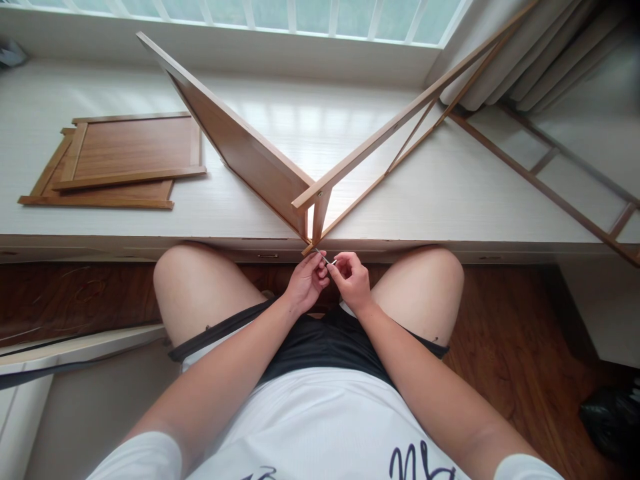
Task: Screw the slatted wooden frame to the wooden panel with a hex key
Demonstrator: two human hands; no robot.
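Note:
In front of my lap, a thin metal hex key (329, 261) points up at the low corner of a wooden frame (370, 148). My right hand (353, 280) pinches its near end, fingers curled. My left hand (307, 283) is closed around its shaft, close to the wood. The open frame slants up to the right, with crossbars and a screw hole near its lower end. Against that end stands a wooden panel (250, 150), tilted to the left, so the two form a V. The tip of the key is too small to make out.
Two framed wooden panels (133, 148) lie overlapping on the white ledge (240, 80) at left. A ladder-like wooden frame (545, 163) rests at right, near grey curtains (545, 60). A black bag (613, 417) sits on the floor at right.

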